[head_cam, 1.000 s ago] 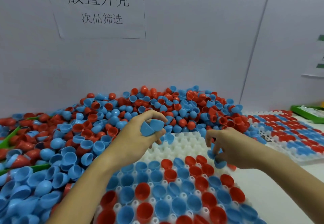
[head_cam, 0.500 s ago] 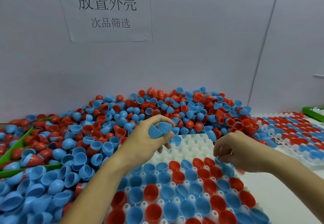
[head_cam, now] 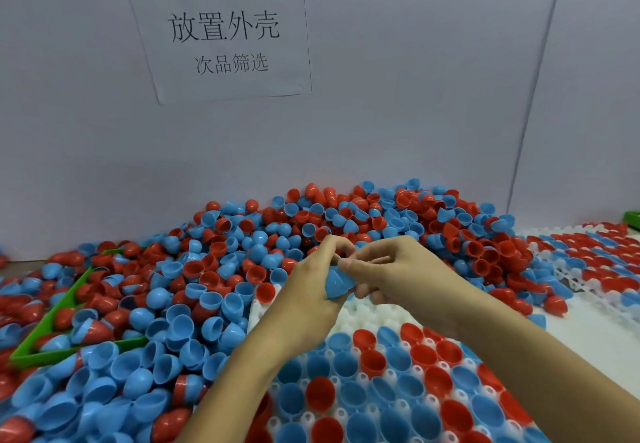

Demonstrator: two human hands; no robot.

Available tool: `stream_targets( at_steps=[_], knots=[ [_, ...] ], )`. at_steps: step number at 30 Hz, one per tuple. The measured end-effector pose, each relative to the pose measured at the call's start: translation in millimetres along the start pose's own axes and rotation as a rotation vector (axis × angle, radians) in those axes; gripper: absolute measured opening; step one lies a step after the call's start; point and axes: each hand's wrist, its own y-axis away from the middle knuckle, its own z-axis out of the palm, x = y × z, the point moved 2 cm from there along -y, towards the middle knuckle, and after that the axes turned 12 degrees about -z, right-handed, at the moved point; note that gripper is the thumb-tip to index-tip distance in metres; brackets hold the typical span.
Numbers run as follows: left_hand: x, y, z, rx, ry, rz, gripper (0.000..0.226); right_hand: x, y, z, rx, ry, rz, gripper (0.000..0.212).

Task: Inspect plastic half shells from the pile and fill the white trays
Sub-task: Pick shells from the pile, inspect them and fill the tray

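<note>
A big pile of red and blue half shells (head_cam: 242,269) lies against the back wall. In front of me a white tray (head_cam: 367,318) has red and blue shells seated in its near rows, while its far rows show bare white pegs. My left hand (head_cam: 311,290) holds blue half shells (head_cam: 337,285) above the tray's far edge. My right hand (head_cam: 398,273) meets it there, fingertips pinching at the top of the same shells. How many shells are in the left hand is hidden by the fingers.
A second white tray (head_cam: 595,269), filled with red and blue shells, lies at the right. A green bin (head_cam: 69,345) is half buried in the pile at the left, another green edge (head_cam: 632,217) shows far right. A paper sign (head_cam: 221,37) hangs on the wall.
My right hand has risen from the tray's right side and moved left to join the left hand at the blue shells. The camera view has tilted and moved closer.
</note>
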Motion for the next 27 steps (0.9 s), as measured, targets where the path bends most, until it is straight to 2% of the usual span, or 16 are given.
stream_targets(
  at_steps=[4, 6, 9, 13, 17, 19, 22, 27],
  knots=[
    [-7.0, -0.8, -9.2, -0.026, 0.065, -0.034, 0.034, 0.2, -5.6, -4.9, 0.013, -0.277, 0.139, 0.004],
    [-11.9, -0.7, -12.1, -0.042, 0.064, -0.085, 0.043, 0.4, -6.9, -9.4, 0.048, -0.283, 0.157, 0.007],
    [-17.9, -3.6, -11.3, -0.044, 0.256, -0.208, 0.037, 4.4, -10.1, -13.8, 0.097, 0.016, 0.060, 0.013],
    [-21.4, -6.6, -13.2, -0.118, 0.556, -0.311, 0.019, 4.5, -15.6, -15.4, 0.154, 0.497, -0.222, 0.025],
    [-23.0, -6.4, -17.7, -0.201, 0.716, -0.358, 0.023, -1.9, -17.9, -13.6, 0.057, 0.926, -0.471, 0.029],
    [-23.7, -6.2, -19.4, -0.218, 0.697, -0.370, 0.025, -4.1, -18.5, -9.9, -0.035, 1.074, -0.588, 0.028],
    [-25.3, -6.2, -19.3, -0.236, 0.600, -0.359, 0.024, -5.4, -20.2, -3.6, -0.074, 1.025, -0.654, 0.023],
    [-23.3, -6.2, -18.8, -0.222, 0.593, -0.330, 0.018, -0.5, -26.5, -3.0, 0.125, 0.782, -0.541, 0.017]
  ],
)
